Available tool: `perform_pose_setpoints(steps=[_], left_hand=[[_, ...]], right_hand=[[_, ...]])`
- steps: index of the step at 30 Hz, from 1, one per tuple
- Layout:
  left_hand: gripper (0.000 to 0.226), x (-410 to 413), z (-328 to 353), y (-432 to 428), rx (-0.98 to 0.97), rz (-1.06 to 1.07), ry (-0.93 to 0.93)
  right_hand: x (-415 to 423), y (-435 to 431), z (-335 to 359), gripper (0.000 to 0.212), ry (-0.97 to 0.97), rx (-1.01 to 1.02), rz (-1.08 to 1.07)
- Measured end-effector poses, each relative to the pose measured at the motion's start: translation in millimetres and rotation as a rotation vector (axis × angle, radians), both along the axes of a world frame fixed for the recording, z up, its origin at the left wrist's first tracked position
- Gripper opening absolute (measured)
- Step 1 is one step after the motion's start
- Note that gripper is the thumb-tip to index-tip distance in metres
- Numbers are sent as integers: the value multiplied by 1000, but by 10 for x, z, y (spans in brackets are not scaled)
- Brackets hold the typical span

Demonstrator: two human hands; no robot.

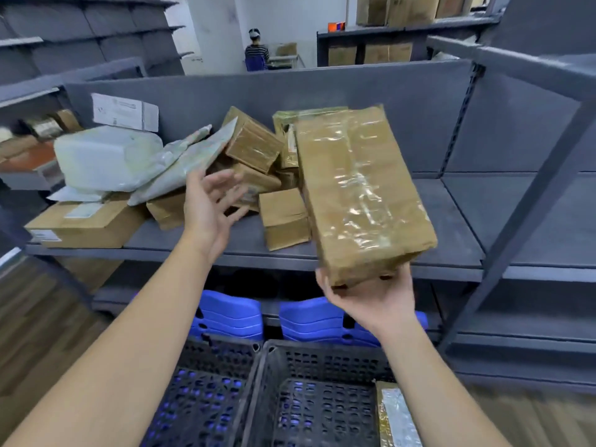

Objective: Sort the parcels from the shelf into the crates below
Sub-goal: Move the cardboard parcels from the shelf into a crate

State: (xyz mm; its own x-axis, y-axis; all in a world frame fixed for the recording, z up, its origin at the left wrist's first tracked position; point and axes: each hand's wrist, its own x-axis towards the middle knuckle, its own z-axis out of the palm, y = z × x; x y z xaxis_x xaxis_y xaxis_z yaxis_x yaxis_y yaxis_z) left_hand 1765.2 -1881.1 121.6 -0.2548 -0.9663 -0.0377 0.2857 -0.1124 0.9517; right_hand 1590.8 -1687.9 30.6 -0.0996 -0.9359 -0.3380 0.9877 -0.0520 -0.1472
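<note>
The right hand (367,301) grips the near end of a long brown cardboard parcel wrapped in clear shiny tape (361,191), thumb at one side and fingers curled under it. The parcel is tilted, in the air before the grey metal shelf (451,221), at 3 o'clock from the pile. The left hand (209,204) holds nothing, fingers spread, over the pile. At 9 o'clock lies a flat brown carton (87,221); its white label (45,235) is too blurred to read. At 6 o'clock stand two black perforated plastic crates (322,359).
</note>
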Motion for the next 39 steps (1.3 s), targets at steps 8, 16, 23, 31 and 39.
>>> perform_pose_setpoints(steps=[8,16,23,31,39], left_hand=[[26,-83,-208,128,-92,-159,-108],[21,-104,-134,164,-156,-157,-127],[72,-385,-455,586,-625,-368,-323],[65,-806,-611,638,-423,27,-41],[47,-926,-655,804,-570,324,68]], right_hand=[[12,-293,-77,74,-370,-145,42],[-2,-391,-162,78,-236,-93,-115],[29,-482,-65,61,275,125,-687],[194,-377,121,70,835,85,-794],[-34,-297,63,70,801,106,-777]])
